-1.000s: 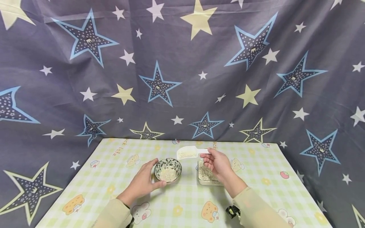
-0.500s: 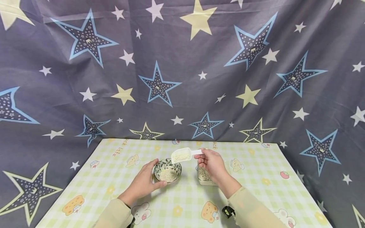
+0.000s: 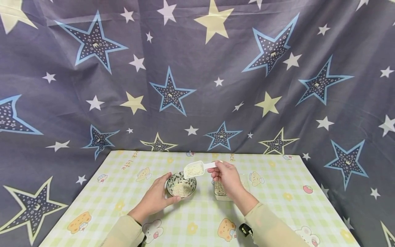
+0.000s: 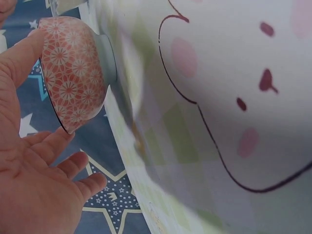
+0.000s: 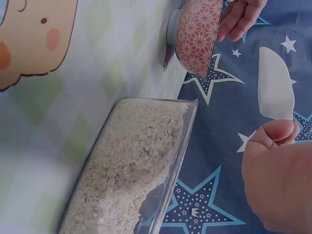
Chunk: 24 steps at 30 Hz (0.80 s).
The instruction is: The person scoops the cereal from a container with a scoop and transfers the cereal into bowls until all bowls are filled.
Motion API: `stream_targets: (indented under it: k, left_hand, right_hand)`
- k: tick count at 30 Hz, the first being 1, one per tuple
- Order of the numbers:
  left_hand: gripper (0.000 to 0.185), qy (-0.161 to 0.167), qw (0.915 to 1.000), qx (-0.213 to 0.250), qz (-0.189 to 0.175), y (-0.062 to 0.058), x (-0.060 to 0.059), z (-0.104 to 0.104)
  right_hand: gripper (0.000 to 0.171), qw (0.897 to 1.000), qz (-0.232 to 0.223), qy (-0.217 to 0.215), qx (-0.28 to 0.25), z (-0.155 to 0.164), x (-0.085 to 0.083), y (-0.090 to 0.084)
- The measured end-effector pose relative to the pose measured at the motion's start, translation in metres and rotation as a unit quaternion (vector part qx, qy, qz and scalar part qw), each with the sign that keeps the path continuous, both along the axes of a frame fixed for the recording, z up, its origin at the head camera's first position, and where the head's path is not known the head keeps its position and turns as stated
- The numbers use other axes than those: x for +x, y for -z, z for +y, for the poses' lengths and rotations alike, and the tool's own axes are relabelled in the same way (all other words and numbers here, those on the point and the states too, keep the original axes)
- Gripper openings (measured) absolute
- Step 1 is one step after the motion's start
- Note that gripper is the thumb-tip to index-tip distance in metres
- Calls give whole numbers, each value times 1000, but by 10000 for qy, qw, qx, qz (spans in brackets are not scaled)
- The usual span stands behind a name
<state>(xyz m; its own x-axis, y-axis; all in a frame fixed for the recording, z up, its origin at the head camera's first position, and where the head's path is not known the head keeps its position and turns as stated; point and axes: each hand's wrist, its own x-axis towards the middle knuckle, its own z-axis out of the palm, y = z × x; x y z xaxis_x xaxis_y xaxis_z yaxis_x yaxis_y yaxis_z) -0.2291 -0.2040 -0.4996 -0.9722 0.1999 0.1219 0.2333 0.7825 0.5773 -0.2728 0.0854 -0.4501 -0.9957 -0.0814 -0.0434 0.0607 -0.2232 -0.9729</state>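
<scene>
A small bowl (image 3: 174, 179) stands on the table, leaf-patterned inside, with pale flakes like oats in its bottom. Outside, the bowl (image 4: 73, 68) has a red flower pattern. My left hand (image 3: 155, 198) holds it from the left, thumb at the near rim and fingers along the far side. Held by its handle in my right hand (image 3: 227, 176), a white scoop (image 3: 209, 165) carries a load of flakes. The scoop's head overlaps the bowl's far right rim in the head view. In the right wrist view, the underside of the scoop (image 5: 275, 83) shows, raised above the bowl.
A clear rectangular container (image 3: 223, 198) of flakes stands right of the bowl, partly hidden under my right forearm. The table (image 3: 191, 209) wears a green checked cloth with cartoon prints. A dark star-patterned curtain (image 3: 197, 85) hangs behind it.
My right hand has moved the scoop left and slightly nearer, from beside the bowl to over its far right rim. The left hand and bowl have stayed in place.
</scene>
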Motion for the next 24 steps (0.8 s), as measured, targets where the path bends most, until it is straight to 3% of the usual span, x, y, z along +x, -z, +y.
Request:
stream_targets:
  k: [14,19,24]
  left_hand:
    - [112,-37,10000,-24,-25,-1,0,-1]
    - [112,-57,10000,-31,-50,-1,0,-1]
    - [111,-64,10000,-49,-21,-1,0,-1]
  right_hand:
    - [30,9913,973,16,887,-16,12,-9]
    - [26,9778,1552,-43,1408,-18,18,-13]
    - [24,9550,2152,-96,2038,-19,23,-14]
